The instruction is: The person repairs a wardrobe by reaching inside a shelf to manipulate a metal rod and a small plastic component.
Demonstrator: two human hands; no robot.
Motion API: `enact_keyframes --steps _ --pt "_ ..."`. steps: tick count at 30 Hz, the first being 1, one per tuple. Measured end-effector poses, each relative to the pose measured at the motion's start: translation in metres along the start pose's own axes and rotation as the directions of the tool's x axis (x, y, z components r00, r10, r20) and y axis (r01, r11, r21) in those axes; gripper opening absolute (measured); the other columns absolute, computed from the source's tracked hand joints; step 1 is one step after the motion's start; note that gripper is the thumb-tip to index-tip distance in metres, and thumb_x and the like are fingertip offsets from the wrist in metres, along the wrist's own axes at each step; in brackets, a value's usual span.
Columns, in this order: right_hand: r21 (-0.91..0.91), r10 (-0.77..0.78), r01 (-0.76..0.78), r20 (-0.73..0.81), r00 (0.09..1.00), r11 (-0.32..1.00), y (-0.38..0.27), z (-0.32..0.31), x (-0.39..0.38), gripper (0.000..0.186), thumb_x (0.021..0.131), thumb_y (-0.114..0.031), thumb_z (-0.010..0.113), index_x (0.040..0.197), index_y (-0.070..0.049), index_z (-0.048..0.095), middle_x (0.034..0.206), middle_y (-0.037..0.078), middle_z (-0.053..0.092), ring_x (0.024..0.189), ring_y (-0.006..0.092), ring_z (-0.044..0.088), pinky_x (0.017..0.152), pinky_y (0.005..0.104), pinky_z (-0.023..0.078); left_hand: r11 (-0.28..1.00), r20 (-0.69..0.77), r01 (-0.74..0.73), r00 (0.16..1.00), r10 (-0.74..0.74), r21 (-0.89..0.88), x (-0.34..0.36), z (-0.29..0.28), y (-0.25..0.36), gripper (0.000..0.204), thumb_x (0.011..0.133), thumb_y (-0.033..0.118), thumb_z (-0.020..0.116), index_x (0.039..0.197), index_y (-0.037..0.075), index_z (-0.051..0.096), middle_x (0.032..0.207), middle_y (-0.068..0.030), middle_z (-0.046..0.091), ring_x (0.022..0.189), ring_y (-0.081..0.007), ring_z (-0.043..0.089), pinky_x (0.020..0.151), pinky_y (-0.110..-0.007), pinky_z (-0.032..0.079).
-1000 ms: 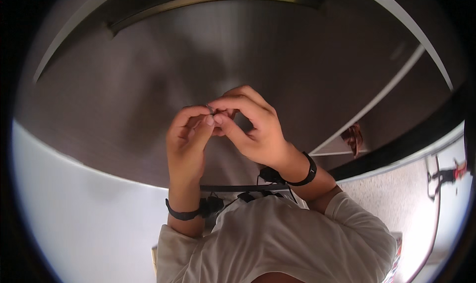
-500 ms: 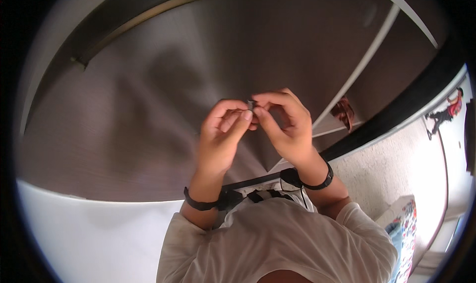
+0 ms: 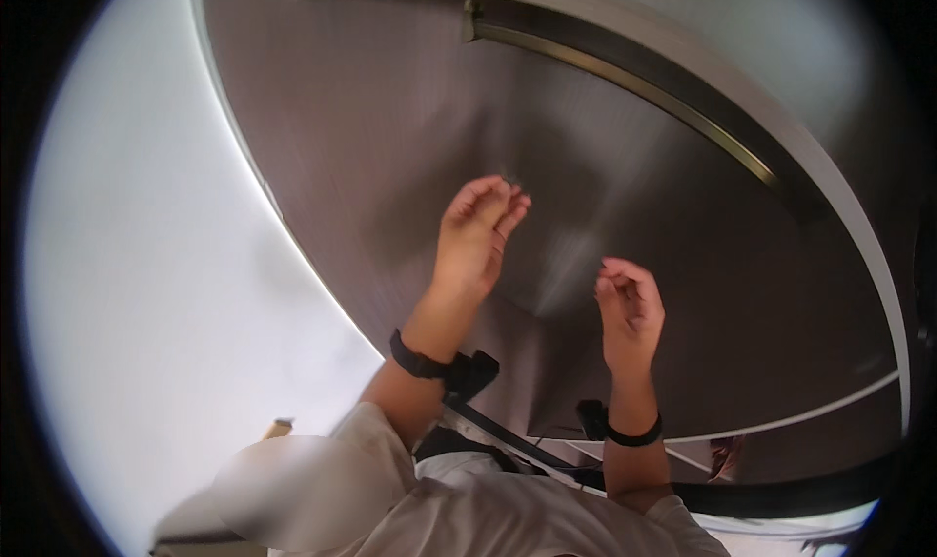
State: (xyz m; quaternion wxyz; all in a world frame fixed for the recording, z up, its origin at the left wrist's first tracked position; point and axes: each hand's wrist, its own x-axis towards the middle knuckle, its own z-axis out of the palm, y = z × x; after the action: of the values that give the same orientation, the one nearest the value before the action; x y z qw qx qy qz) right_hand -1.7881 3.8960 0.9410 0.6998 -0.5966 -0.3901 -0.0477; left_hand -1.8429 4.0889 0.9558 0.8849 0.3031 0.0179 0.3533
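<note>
My left hand (image 3: 473,230) is raised in front of the brown panels of a cabinet interior (image 3: 390,157), with thumb and fingers closed in a pinch. A small greyish piece (image 3: 511,181) shows at its fingertips, too small and blurred to name. Lower and to the right, apart from it, is my right hand (image 3: 632,313). Its thumb and index finger curl towards each other, and a tiny dark spot shows by the fingertips. Whether that is a held thing I cannot make out. Black straps with small boxes sit on both wrists.
A brass-coloured hanging rail (image 3: 625,83) crosses the upper part of the cabinet, fixed by a bracket at its left end. A white wall (image 3: 166,254) fills the left side. Pale cabinet edges (image 3: 859,235) curve along the right. Reddish-brown cloth (image 3: 723,456) lies low at the right.
My hands were together at the small piece and are now apart, the left one higher. The view has turned left, so the white wall fills more and the rail sits further right.
</note>
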Motion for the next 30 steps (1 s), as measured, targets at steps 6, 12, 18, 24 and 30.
enact_keyframes --steps 6,12,18,24,30 --pt "-0.015 -0.044 0.047 0.167 0.985 0.999 0.021 0.048 0.063 0.017 0.086 0.005 0.057 0.102 -0.001 0.058 0.09 0.001 0.056 0.079 0.0069 0.052 0.071 0.0206 0.043 0.979 -0.168 -0.01 0.985 -0.025 -0.204 0.049 -0.012 0.027 0.016 0.087 0.002 0.058 0.102 -0.003 0.055 0.097 -0.0103 0.06 0.092 -0.0214 0.061 0.086 -0.027 0.052" --pt "0.1 0.062 -0.08 0.177 0.982 0.992 0.042 0.134 0.145 0.015 0.088 0.001 0.054 0.101 -0.003 0.059 0.092 0.001 0.058 0.078 0.0075 0.053 0.069 0.0208 0.044 0.93 -0.078 0.044 0.994 -0.078 -0.364 0.124 -0.033 0.047 0.012 0.087 0.001 0.056 0.099 -0.003 0.055 0.096 -0.0105 0.059 0.093 -0.0221 0.06 0.088 -0.027 0.052" --pt "0.309 0.352 -0.359 0.079 0.932 0.881 0.068 0.171 0.214 0.016 0.085 -0.006 0.055 0.1 -0.003 0.059 0.09 0.004 0.06 0.074 0.0107 0.055 0.067 0.0232 0.045 0.865 -0.002 0.067 0.997 -0.079 -0.498 0.183 -0.033 0.053 0.008 0.087 0.003 0.057 0.094 -0.001 0.056 0.093 -0.0085 0.059 0.091 -0.0193 0.06 0.086 -0.026 0.051" --pt "0.386 0.381 -0.35 -0.004 0.925 0.854 0.072 0.181 0.22 0.016 0.084 -0.008 0.056 0.1 -0.002 0.057 0.086 0.004 0.059 0.072 0.0119 0.055 0.065 0.0235 0.044 0.787 0.02 0.109 0.992 -0.122 -0.607 0.194 -0.036 0.051 0.008 0.083 0.002 0.063 0.09 0.001 0.059 0.09 -0.0058 0.06 0.085 -0.0153 0.059 0.079 -0.022 0.051" --pt "0.281 0.264 -0.24 -0.048 0.963 0.929 0.053 0.203 0.212 0.018 0.085 -0.01 0.058 0.1 -0.002 0.057 0.087 0.004 0.058 0.079 0.012 0.054 0.069 0.0249 0.044 0.772 -0.021 0.106 0.988 -0.153 -0.627 0.19 -0.028 0.059 0.008 0.082 0.002 0.065 0.088 0.001 0.061 0.084 -0.0062 0.062 0.077 -0.0155 0.059 0.066 -0.022 0.051"
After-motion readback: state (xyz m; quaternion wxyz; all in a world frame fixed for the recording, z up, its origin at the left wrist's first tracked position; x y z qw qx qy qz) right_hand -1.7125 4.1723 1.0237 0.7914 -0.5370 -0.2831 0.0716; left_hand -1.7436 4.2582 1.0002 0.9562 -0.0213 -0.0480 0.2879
